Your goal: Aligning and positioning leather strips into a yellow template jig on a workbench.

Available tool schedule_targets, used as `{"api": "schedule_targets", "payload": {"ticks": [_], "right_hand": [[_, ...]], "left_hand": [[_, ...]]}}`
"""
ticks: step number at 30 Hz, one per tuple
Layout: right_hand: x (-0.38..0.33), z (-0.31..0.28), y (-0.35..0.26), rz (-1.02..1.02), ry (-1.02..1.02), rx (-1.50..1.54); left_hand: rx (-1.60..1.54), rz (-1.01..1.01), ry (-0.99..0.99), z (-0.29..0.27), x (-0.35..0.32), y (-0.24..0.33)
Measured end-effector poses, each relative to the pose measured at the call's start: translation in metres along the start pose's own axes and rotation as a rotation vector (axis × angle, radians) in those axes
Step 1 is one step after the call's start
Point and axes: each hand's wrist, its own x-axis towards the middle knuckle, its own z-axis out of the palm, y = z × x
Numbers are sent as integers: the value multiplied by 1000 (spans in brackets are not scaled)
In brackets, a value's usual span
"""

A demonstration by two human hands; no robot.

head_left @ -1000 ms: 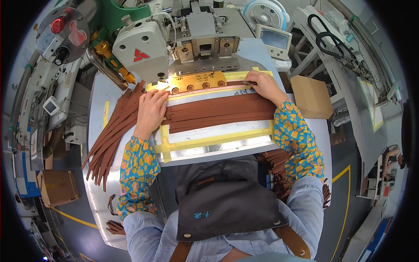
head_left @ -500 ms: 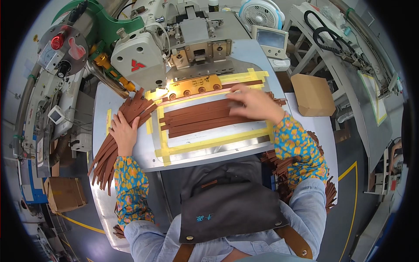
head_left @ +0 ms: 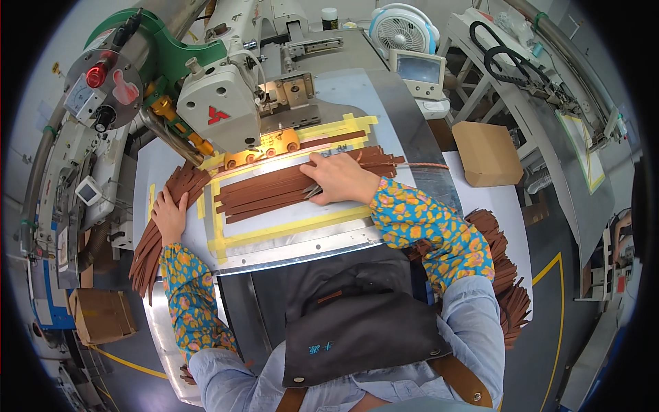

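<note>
My left hand lies with fingers apart on a fanned bundle of brown strips at the left of the machine table. My right hand is closed over a row of long brown strips inside a yellow-taped frame. A small grey pointed metal tool shows at its fingertips; its kind is mostly hidden. An orange cord stretches rightward from behind that hand. Just beyond, an orange-lit clamp plate presses near a single brown strip beside the sewing machine head.
More bundles of brown strips hang at the right, near my right sleeve. A cardboard box stands beyond the table's right side. At the back are a small control screen and a white-blue fan.
The taped frame, its strips and the clamp plate have shifted left. My right hand has moved left and down onto the strips. The left hand, still on its bundle, has shifted slightly left.
</note>
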Motion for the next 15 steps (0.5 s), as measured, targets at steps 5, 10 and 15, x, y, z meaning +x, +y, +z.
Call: {"api": "schedule_targets", "payload": {"ticks": [5,10,15], "right_hand": [[-4,-2,6,9,-43,-48],[-13,0,8,-30,65,13],[-18,9,6,-9,130,-26]], "left_hand": [[16,-18,-13,2,1,-2],[-20,-33,9,6,-1,-7],[-12,-51,7,6,1,-4]]}}
